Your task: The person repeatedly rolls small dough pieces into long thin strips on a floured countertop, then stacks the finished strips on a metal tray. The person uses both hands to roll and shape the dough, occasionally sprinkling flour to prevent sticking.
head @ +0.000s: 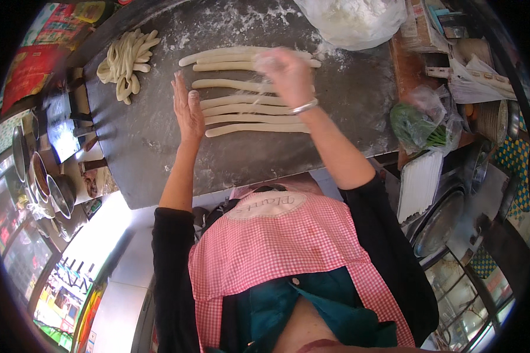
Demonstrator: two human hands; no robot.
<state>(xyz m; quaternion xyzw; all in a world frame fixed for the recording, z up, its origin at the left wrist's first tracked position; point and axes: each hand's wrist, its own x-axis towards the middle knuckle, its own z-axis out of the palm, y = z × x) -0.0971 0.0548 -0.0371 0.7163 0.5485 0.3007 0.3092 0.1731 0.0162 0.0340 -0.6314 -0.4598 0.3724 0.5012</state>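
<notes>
Several long dough strands (243,128) lie side by side across the floured dark worktop (265,159). My left hand (188,110) is upright on its edge at their left ends, fingers straight and thumb apart, holding nothing. Above the strands' right half is my right hand (287,73), blurred by motion, with curled, floury fingers and a silver bangle at the wrist. Pale streaks of flour (252,105) show in the air below it. It covers parts of the upper strands. A bundle of looped dough strands (126,61) rests at the worktop's upper left.
A plastic bag of flour (353,20) stands at the far right of the worktop. Green vegetables in a clear bag (424,121) lie beyond the right edge. Pans (59,194) and a cleaver-like blade (63,132) are at left. A round pan (441,220) sits at lower right.
</notes>
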